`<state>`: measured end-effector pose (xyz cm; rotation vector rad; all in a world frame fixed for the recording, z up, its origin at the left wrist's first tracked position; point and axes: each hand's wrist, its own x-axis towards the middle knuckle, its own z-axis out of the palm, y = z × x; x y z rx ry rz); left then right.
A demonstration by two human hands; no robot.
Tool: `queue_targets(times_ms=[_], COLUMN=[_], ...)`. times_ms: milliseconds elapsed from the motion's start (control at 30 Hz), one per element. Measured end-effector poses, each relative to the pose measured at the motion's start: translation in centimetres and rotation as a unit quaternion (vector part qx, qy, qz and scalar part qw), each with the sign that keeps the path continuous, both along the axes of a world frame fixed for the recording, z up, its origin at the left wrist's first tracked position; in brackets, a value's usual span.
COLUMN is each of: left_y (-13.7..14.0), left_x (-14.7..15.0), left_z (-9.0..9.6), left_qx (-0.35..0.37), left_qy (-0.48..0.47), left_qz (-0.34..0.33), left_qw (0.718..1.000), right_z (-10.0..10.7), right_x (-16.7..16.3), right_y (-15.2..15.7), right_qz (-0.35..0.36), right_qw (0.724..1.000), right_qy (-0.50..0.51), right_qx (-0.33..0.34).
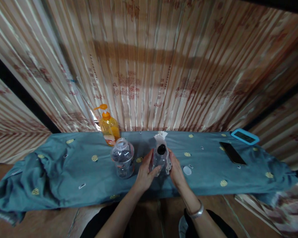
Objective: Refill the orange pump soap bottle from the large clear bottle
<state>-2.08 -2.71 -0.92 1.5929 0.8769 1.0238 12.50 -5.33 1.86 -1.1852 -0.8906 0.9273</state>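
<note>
My left hand (145, 172) wraps around a small clear bottle (160, 158) with a dark open mouth, standing on a teal cloth (64, 165). My right hand (176, 170) presses a white tissue (162, 137) against the bottle's right side; the tissue sticks up behind the neck. A small white cap (187, 170) lies on the cloth just right of my right hand. A larger clear plastic jar (122, 158) stands upright to the left of my left hand, apart from it.
An orange pump bottle (109, 127) stands at the back left by the striped curtain. A black phone (232, 153) and a blue-framed device (245, 136) lie at the right. The cloth hangs crumpled over the front edge at left.
</note>
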Motion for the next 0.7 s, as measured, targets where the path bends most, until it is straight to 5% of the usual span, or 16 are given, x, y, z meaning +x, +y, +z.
queue_targets(times_ms=[233, 500, 700], left_y=[1.6, 1.2, -0.1], left_x=[0.6, 1.3, 1.1], left_z=[1.2, 1.3, 1.1], left_qx=[-0.061, 0.025, 0.033], left_qy=[-0.056, 0.032, 0.027], left_qz=[-0.005, 0.1, 0.053], left_qw=[0.997, 0.994, 0.998], right_z=[-0.4, -1.2, -0.5], right_x=[-1.4, -2.7, -1.3], right_y=[-1.4, -3.9, -3.2], right_qz=[-0.029, 0.016, 0.003], right_qw=[0.996, 0.978, 0.977], right_qy=[-0.081, -0.204, -0.209], right_qx=[-0.036, -0.025, -0.041])
